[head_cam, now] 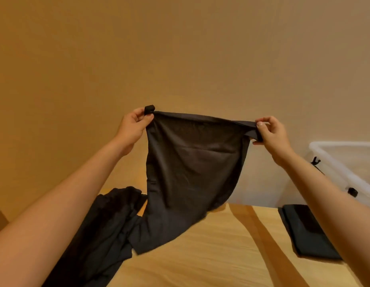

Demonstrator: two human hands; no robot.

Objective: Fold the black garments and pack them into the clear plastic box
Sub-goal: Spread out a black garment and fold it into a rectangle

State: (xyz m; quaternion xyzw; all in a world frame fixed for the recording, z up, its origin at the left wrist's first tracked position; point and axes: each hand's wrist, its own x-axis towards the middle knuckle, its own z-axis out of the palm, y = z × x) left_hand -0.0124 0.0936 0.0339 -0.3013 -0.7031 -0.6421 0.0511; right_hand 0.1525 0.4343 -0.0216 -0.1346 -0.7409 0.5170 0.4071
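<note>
1. Nearest us, across the bottom of the frame, lay the pale wooden tabletop (221, 262). A rumpled heap of unfolded black garments (105, 224) sprawled over its lower-left side. A flat, neatly folded black garment (304, 235) sat at the lower right.
2. In the centre hung the thin black soft-cloth garment (192, 162), lifted clear at the top, its lower end trailing onto the heap and the tabletop.
3. Our left hand (134, 127) pinched one top corner between thumb and curled fingers. Our right hand (271, 133) pinched the other, so the top hem ran taut between them.
4. We judged the cloth light, limp and slightly slick. It sagged in loose folds and would hold no crease unaided. It seemed best gripped at the hem corners, then laid flat for folding.
5. Farther back, at the right edge, stood the clear plastic box (333, 162), well apart from the hanging garment; we could not tell what it held.
6. Behind everything rose a plain tan wall (180, 48).
</note>
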